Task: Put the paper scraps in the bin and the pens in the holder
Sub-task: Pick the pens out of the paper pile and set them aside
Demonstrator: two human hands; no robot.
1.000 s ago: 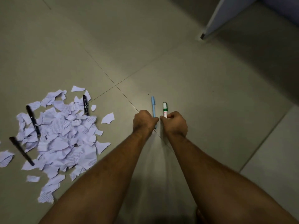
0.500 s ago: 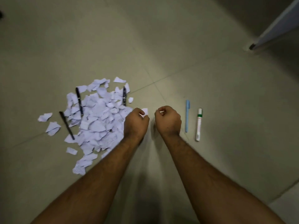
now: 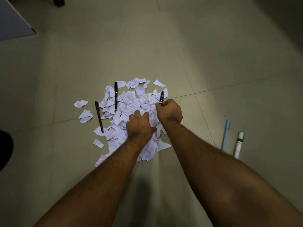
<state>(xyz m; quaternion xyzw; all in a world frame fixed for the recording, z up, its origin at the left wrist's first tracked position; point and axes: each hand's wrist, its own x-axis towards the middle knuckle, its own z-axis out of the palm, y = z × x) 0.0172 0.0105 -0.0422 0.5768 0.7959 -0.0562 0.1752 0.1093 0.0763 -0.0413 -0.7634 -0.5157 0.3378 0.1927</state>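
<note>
Left hand (image 3: 139, 126), fingers spread, rests on the paper scraps (image 3: 131, 108) heaped on the floor (image 3: 213, 63); just beyond, right hand (image 3: 169, 111) pinches a black pen (image 3: 162, 97) at the heap's far right edge.

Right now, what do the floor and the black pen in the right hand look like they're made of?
Floor: looks like glazed ceramic or stone tile, beige with a soft sheen; thin straight grout lines cross it.
Black pen pinched by the right hand: probably glossy plastic or lacquered metal, with highlights along the barrel; too small to tell which.
</note>
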